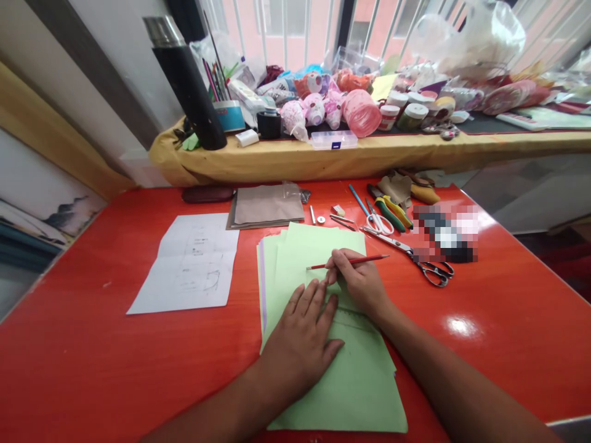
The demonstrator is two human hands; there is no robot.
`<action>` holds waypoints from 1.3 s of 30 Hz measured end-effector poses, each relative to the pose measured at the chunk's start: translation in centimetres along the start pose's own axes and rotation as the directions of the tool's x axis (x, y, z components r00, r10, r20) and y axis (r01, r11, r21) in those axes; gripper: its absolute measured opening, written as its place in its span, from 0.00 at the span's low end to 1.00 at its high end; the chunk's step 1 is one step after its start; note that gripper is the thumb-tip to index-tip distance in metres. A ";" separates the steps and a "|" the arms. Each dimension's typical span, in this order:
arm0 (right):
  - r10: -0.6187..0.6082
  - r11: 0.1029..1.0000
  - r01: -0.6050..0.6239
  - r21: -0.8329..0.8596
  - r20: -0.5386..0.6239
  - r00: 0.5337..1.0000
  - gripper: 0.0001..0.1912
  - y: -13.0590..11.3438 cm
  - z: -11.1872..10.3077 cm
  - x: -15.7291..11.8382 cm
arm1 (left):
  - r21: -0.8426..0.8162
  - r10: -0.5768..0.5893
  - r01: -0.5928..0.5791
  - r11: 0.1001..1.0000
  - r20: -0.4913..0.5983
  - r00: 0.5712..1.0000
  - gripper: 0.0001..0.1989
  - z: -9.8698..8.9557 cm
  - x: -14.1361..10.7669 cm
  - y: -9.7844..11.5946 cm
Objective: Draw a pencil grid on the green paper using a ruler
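Sheets of light green paper (355,394) lie in a stack in front of me, with a lilac edge showing at the left side. My left hand (302,335) rests flat on the top sheet, its fingers stretched out and pointing away from me. Just right of those fingertips, my right hand (357,280) is closed around a red pencil (370,259), which lies nearly level across the fingers. The fingertips of both hands almost meet on the paper. Faint pencil lines run across the sheet beside the right wrist. Whether anything else sits under the right fingertips is hidden.
Left of the stack lies a white sheet with drawings (184,264). Beyond are brown pieces (268,206), white-handled scissors (379,223), pliers (394,212) and large metal shears (406,249). A black flask (189,86) and many craft items crowd the windowsill.
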State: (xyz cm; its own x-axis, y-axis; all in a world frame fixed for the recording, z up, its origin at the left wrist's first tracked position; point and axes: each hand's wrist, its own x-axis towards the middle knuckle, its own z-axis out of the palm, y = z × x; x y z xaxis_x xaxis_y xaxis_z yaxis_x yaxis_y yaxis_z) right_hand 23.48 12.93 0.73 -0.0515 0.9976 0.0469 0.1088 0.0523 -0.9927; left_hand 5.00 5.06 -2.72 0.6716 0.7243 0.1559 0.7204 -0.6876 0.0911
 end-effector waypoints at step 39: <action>-0.063 0.988 0.070 -0.135 0.061 0.996 0.25 -0.3 -0.3 -0.4 | -0.015 -0.012 0.012 1.000 0.000 1.000 0.36 0.0 0.2 0.4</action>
State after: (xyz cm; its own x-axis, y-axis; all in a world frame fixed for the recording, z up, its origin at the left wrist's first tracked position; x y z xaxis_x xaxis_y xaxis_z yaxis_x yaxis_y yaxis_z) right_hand 23.76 12.54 1.00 -0.1185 0.9877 0.1022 0.2376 0.1281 -0.9629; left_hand 5.43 4.95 -2.61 0.6632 0.7323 0.1545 0.7254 -0.6798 0.1080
